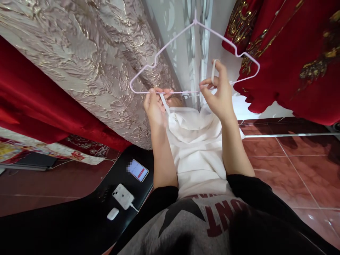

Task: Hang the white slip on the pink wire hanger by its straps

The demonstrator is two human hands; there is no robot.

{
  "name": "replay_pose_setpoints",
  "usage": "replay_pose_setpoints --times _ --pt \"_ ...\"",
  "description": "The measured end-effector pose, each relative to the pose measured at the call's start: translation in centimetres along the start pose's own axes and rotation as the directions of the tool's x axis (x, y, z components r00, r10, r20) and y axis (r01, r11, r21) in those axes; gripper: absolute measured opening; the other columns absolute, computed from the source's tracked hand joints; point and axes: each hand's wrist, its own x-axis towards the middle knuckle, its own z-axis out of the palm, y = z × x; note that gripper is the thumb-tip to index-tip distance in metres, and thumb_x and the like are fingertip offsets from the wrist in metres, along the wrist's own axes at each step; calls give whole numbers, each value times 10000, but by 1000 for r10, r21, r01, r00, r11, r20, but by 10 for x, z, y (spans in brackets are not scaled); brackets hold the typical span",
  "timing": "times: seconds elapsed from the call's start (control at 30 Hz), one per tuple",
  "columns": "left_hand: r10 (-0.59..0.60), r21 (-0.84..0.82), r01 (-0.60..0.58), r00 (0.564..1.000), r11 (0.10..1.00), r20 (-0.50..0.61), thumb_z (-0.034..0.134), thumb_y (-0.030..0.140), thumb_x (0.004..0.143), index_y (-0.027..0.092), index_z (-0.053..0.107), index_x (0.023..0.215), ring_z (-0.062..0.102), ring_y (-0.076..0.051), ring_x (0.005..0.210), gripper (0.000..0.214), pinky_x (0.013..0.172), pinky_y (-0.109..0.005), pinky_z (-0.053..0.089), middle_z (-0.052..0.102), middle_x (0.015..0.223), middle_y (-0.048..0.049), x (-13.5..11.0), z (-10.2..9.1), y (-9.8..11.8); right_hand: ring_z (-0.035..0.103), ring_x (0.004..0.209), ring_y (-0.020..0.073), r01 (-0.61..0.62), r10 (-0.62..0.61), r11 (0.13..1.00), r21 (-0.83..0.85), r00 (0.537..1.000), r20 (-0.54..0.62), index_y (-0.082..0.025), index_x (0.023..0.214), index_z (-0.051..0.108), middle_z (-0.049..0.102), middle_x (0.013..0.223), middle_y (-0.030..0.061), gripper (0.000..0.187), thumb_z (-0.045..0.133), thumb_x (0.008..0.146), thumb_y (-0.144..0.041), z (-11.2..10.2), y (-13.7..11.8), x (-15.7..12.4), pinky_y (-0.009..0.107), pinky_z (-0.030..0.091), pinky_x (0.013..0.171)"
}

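Note:
A pale pink hanger (217, 35) hangs in front of me by its hook, its bottom bar level with my hands. My left hand (156, 108) is closed at the left part of that bar, with a thin white strap (164, 102) at its fingers. The strap runs down to a white garment (196, 141), which hangs in loose folds between my forearms. Just above the bar's right part, my right hand (219, 92) has its thumb and fingers pinched, and a white loop of strap (213, 71) passes around its raised finger. Where that loop joins the garment is hidden.
Textured pinkish curtain fabric (106, 63) hangs at left, red embroidered cloth (287, 53) at right. On a black bench (66, 219) lie a lit phone (139, 170), a white phone (123, 196) with a cable and a small white case (113, 214). A thin pole (287, 135) crosses above the red tiles.

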Motion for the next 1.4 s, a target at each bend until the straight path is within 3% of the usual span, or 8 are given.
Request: replay_pose_setpoints --times 0.1,0.23,0.4,0.77,0.97,1.13,1.23,1.4 --pt "61 4 -61 998 998 -33 453 208 973 189 560 1025 719 -205 894 120 638 -244 553 728 924 -70 1 -10 5 602 781 152 -62 60 997 -55 998 -30 -262 1400 326 630 780 -17 620 585 838 -296 -4 4 1 386 513 889" --pt "327 119 -314 938 942 -117 418 -32 815 182 421 1171 689 -174 1004 416 832 -304 571 710 1057 -60 9 -31 16 604 768 157 -93 84 991 -99 992 -92 -246 1351 382 584 695 -36 583 591 806 -253 -16 6 3 392 503 902" --pt "611 296 -580 791 759 -16 759 118 739 198 479 1106 674 -202 1031 469 960 -342 561 558 1247 -58 29 -50 31 590 749 149 -50 46 996 -71 997 -69 -251 1350 386 607 731 -27 579 606 815 -282 -19 11 3 403 503 897" --pt "337 409 -545 811 732 477 796 156 790 233 619 1092 661 -150 753 359 722 -305 599 631 1135 -21 62 -10 62 591 773 145 -32 33 999 10 999 -18 -255 1229 510 589 730 -23 425 596 812 -259 -17 11 1 381 509 876" --pt "235 480 -331 939 812 250 566 46 918 173 668 863 590 -108 511 172 489 -203 484 625 588 30 70 -14 51 638 948 171 -88 80 992 86 992 101 -251 1153 606 695 898 10 300 476 884 -272 -28 -5 -2 405 490 995" --pt "112 0 -113 982 994 -151 397 139 1026 163 582 896 581 -101 553 227 563 -224 485 631 656 -2 44 -22 21 629 1117 169 -193 156 960 204 971 182 -300 1065 701 691 1161 -25 356 391 902 -235 -52 -17 -3 349 488 1051" --pt "-10 -192 -15 991 981 -132 351 146 1057 164 588 868 577 -97 643 303 663 -238 481 598 698 -11 32 -20 8 679 1030 179 -262 236 952 155 957 166 -258 1070 721 687 1196 2 333 476 857 -178 -72 -23 -4 381 544 991" --pt "153 -141 -166 983 976 -103 336 123 1061 184 603 872 429 -100 553 333 585 -253 386 499 693 -5 35 -20 6 727 802 174 -344 345 938 36 937 -59 -173 1062 741 725 1047 119 369 473 831 -71 -105 -23 -9 346 617 731"
